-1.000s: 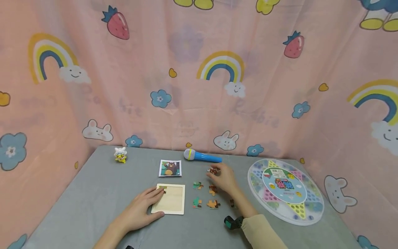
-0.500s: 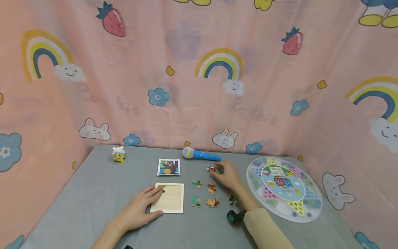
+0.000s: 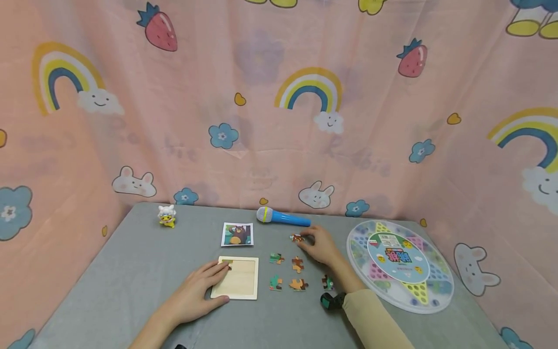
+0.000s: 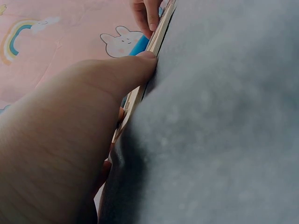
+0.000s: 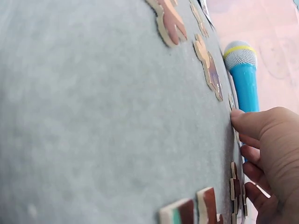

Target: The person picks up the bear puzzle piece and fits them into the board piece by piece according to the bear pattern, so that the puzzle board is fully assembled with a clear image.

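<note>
My left hand (image 3: 200, 291) rests on the left side of a shallow wooden puzzle tray (image 3: 255, 278), fingers straight over the frame and thumb at its near edge. Under those fingertips, a green-brown jigsaw piece (image 3: 229, 265) shows in the tray's upper left corner. Beyond the loose pieces, my right hand (image 3: 321, 247) pinches a brown jigsaw piece (image 3: 296, 238) low over the table. In the right wrist view, the thumb (image 5: 243, 122) covers part of that piece. Several loose pieces lie right of the tray, among them a green one (image 3: 275, 282) and an orange-brown one (image 3: 298, 284).
A bear picture card (image 3: 237, 234) lies behind the tray. Near the table's back edge is a blue toy microphone (image 3: 287, 219). At the right lies a round game board (image 3: 357, 261) with coloured star points; a small yellow-white figurine (image 3: 167, 216) stands back left.
The right hand's fingers have shifted slightly right, baring more of the brown jigsaw piece. A loose piece near the right wrist shows more fully. The left hand stays on the tray.
</note>
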`<state>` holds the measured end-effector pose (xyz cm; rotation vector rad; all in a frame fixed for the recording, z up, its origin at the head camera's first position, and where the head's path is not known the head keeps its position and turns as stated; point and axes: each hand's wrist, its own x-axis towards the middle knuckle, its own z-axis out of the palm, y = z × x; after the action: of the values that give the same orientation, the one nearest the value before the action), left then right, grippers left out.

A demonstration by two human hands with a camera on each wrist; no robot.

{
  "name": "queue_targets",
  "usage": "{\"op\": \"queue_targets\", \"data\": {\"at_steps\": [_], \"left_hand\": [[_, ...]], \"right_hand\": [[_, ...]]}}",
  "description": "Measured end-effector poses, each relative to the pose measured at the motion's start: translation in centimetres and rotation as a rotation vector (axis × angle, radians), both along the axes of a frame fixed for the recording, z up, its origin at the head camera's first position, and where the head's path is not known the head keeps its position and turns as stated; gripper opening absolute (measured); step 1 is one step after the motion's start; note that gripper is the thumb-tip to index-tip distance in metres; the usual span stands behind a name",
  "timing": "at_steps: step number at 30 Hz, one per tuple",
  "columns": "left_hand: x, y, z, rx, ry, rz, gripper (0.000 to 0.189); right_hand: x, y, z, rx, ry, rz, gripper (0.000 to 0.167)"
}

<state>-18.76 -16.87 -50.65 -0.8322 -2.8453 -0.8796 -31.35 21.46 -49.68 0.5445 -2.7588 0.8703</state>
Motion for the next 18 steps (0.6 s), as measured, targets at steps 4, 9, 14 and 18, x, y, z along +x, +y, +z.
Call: {"op": "queue_targets", "data": {"at_steps": [4,9,14,18], "left_hand": [[0.04,0.01,0.10,-0.002,-0.001,0.002,0.074],[0.11,0.06,0.20,-0.009,0.013,0.006,0.074],[0.18,0.04,0.20,-0.004,0.011,0.007,0.073],[0.18,0.00,0.14,-0.001,0.006,0.006,0.074]], "right_hand": [[-0.02,-0.04,-0.11,0.009,0.010,0.004,0.023],[0.13,-0.16,-0.11,0.028,0.010,-0.007,0.022],[0.31,-0.32,-0.03,0.053,0.008,-0.016,0.022],[0.37,-0.45,0.12,0.058,-0.003,-0.022,0.022]]}}
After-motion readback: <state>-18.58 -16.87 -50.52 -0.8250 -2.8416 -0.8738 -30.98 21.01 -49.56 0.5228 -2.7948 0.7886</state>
